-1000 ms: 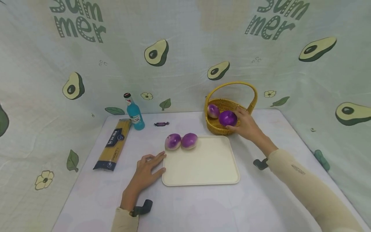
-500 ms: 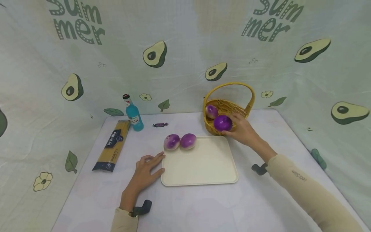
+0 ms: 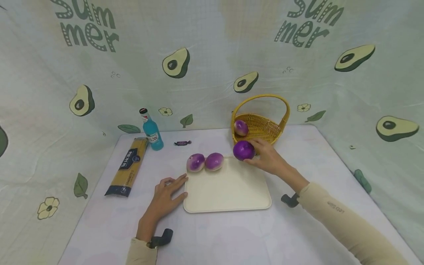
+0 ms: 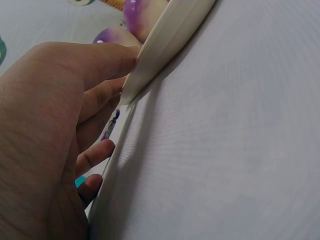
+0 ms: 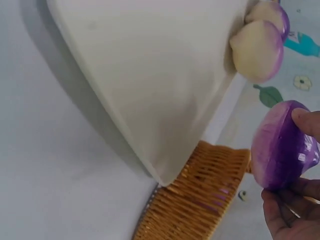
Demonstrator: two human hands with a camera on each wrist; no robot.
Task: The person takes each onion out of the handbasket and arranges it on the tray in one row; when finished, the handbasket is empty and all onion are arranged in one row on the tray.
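My right hand pinches a deep purple turnip between thumb and fingers, above the back right part of a cream tray. The right wrist view shows one side of this turnip as paler pink. Two purple-and-white turnips lie side by side in the tray's back left corner, a left one and a right one. At the tray's left edge rests my left hand, its fingertips and thumb touching the rim with the fingers relaxed.
Behind the tray stands a yellow wicker basket with a tall handle and one turnip inside. To the left are a spaghetti packet, a blue bottle and a small wrapped candy.
My right hand has lifted the deep purple turnip out of the basket and carried it left and towards me, over the tray's back edge. The left hand stays at the tray's rim.
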